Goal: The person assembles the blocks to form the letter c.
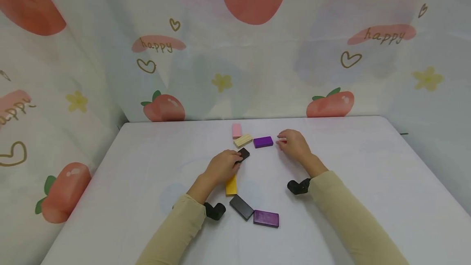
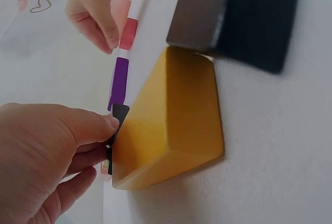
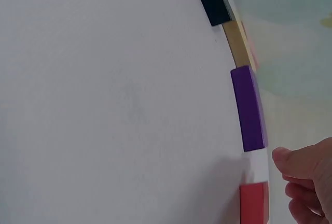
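Note:
My left hand (image 1: 223,166) pinches a black block (image 1: 244,154), its thumb on one side in the left wrist view. Closest to that hand is a yellow block (image 2: 171,115), partly covered by it in the head view. My right hand (image 1: 294,144) has loosely bent fingers beside a red block (image 3: 253,203); in the right wrist view a gap shows between them. A purple block (image 3: 248,107) lies just left of the red one in the head view. Beyond it comes a beige ribbed block (image 1: 243,140), close to the black block.
At the far side lies a pink block (image 1: 236,130), behind the beige one. Nearer the person, a dark grey block (image 1: 241,207) meets a second purple block (image 1: 266,218). A white cloth covers the table (image 1: 154,167), and a printed curtain (image 1: 265,60) stands behind.

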`<action>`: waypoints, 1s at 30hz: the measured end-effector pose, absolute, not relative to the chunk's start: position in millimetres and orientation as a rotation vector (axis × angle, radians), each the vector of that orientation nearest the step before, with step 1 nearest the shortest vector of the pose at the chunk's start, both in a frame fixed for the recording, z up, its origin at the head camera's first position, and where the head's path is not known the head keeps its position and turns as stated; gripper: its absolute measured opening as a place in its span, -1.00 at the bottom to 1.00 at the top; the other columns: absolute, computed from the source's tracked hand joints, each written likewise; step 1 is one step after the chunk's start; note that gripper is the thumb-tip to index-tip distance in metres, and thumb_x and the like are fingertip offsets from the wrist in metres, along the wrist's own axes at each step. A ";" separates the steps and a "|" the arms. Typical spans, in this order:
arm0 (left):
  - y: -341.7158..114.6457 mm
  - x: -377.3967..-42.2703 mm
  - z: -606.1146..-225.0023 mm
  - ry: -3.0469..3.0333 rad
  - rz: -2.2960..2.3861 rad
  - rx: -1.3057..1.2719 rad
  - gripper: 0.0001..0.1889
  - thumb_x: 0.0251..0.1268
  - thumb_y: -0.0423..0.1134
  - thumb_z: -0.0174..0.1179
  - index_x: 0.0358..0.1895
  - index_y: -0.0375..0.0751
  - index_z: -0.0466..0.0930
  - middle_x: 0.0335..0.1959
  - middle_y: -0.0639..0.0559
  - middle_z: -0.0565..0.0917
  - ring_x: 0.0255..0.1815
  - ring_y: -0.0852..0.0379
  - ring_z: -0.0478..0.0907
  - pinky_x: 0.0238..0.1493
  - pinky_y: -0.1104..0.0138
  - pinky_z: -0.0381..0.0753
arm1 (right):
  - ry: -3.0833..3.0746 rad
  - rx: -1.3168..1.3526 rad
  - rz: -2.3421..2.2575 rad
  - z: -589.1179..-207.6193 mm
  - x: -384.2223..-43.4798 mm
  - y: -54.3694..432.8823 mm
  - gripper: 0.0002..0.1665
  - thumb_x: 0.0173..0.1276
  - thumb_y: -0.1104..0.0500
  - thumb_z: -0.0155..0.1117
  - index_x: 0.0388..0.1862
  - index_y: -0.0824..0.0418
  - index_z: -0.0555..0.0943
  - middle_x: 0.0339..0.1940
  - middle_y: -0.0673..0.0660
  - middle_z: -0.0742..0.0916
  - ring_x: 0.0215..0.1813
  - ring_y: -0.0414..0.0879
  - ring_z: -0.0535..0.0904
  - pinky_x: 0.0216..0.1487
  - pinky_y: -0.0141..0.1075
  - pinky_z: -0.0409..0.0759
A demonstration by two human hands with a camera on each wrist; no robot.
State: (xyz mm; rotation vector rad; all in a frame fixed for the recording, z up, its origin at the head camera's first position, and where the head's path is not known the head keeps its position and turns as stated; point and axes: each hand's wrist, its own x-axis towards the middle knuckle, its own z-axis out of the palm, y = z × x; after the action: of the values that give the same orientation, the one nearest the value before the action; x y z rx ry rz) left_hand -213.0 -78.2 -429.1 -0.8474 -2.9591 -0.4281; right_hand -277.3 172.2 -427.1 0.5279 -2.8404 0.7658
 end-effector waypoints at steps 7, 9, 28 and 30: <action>-76.5 -214.1 -425.7 -2.984 -0.395 -0.869 -0.75 0.28 -0.27 0.13 -0.03 -0.24 0.63 0.01 0.00 0.60 0.09 0.07 0.46 0.13 0.27 0.39 | -2.945 0.626 0.714 -418.2 -278.2 143.1 -0.75 0.21 0.32 0.27 -0.13 0.40 0.64 -0.12 0.28 0.67 0.03 0.16 0.52 0.12 -0.02 0.39; -75.7 -214.0 -423.7 -2.994 -0.397 -0.874 -0.75 0.28 -0.26 0.13 -0.02 -0.23 0.63 0.01 0.00 0.60 0.09 0.07 0.46 0.13 0.27 0.39 | -2.959 0.662 0.687 -418.9 -277.9 137.4 -0.76 0.20 0.33 0.27 -0.14 0.40 0.65 -0.15 0.26 0.68 -0.01 0.13 0.54 0.08 -0.04 0.43; -78.0 -216.3 -427.7 -2.998 -0.388 -0.852 -0.76 0.28 -0.27 0.13 -0.04 -0.20 0.65 0.01 0.01 0.59 0.07 0.07 0.47 0.11 0.27 0.42 | -2.861 0.773 0.558 -424.9 -266.9 129.7 -0.84 0.14 0.41 0.29 -0.28 0.33 0.71 -0.31 0.15 0.69 -0.15 0.05 0.58 -0.05 -0.12 0.51; -77.4 -216.5 -427.8 -2.999 -0.389 -0.855 -0.76 0.28 -0.27 0.13 -0.04 -0.20 0.64 0.01 0.01 0.58 0.07 0.07 0.47 0.11 0.27 0.42 | -2.849 0.778 0.568 -424.9 -265.3 130.2 -0.84 0.13 0.42 0.29 -0.28 0.34 0.70 -0.31 0.16 0.69 -0.16 0.05 0.59 -0.06 -0.12 0.52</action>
State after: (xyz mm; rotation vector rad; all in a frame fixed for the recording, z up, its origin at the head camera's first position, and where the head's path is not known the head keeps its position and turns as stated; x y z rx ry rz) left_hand -216.5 -77.4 -427.8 -0.8554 -2.9991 -0.3888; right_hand -265.3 130.2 -424.9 0.7784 -2.8492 0.5685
